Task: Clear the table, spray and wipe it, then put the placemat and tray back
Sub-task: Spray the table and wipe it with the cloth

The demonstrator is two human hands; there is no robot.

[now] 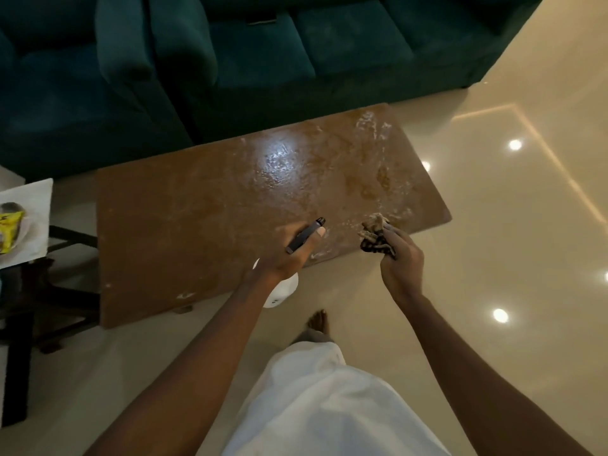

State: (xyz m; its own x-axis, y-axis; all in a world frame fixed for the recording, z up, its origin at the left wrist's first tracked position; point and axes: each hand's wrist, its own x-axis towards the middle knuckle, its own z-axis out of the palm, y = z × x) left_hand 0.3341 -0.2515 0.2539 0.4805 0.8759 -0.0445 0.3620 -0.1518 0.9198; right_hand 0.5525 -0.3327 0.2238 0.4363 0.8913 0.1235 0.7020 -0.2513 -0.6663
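Above the glossy cream floor (493, 232), your left hand (289, 250) curls its fingers round the white spray bottle (283, 287), nozzle toward the brown table (197, 225). Your right hand (399, 261) clamps a bunched patterned cloth (373, 233), seemingly ready to wipe. The tabletop is streaked wet; what looks like the placemat (39, 192), bearing a yellow packet (11, 232) with unreadable print, waits far left near the teal sofa (296, 47).
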